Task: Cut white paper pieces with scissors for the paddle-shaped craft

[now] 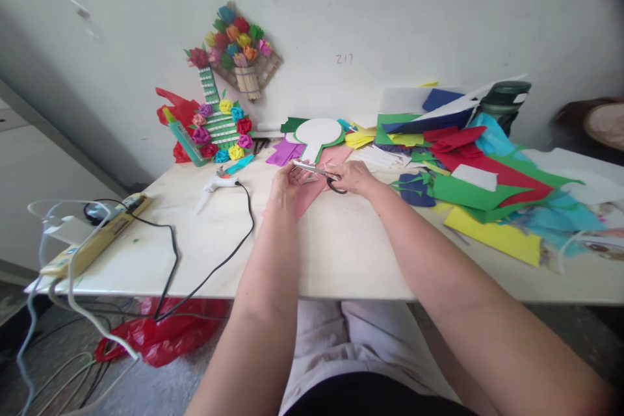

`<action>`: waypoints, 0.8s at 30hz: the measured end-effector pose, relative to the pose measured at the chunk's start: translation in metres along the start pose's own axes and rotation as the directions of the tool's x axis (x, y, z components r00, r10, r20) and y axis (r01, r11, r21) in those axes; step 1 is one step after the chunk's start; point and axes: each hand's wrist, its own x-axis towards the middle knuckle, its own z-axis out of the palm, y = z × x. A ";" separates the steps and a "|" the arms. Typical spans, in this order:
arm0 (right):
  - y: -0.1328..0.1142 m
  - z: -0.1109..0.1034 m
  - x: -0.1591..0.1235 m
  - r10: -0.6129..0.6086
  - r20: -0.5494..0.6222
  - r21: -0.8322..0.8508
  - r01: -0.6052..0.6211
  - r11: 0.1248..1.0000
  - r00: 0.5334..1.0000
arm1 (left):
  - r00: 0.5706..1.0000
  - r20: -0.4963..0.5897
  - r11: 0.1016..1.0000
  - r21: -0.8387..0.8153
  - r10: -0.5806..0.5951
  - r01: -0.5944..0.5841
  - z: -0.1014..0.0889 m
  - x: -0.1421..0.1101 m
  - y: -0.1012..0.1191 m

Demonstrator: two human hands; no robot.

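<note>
Scissors with dark handles are in my right hand, their pale blades pointing left. My left hand is turned partly palm up beside the blade tips, its fingers curled. Whatever is between those fingers is too small to make out. Beneath both hands lies a sheet of pink paper on the white table. Just beyond them is a round white paddle shape with a green edge and a short handle. Purple paper lies to its left.
A white glue gun with a black cord and a power strip are at left. A glue bottle leans by a paper-flower craft. Coloured scraps and a dark green bottle are at right.
</note>
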 end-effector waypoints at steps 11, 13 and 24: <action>-0.001 0.000 0.001 0.003 -0.003 -0.001 -0.003 1.000 1.000 | 1.000 0.011 1.000 -0.006 -0.010 0.010 0.002 -0.002 0.000; -0.001 0.000 0.001 -0.012 -0.003 -0.006 0.012 1.000 1.000 | 1.000 0.010 1.000 -0.008 -0.014 0.014 0.002 -0.003 0.001; 0.000 0.001 0.000 -0.015 -0.033 -0.063 0.013 0.998 0.999 | 0.999 0.009 0.999 -0.025 -0.046 0.046 0.004 0.000 -0.001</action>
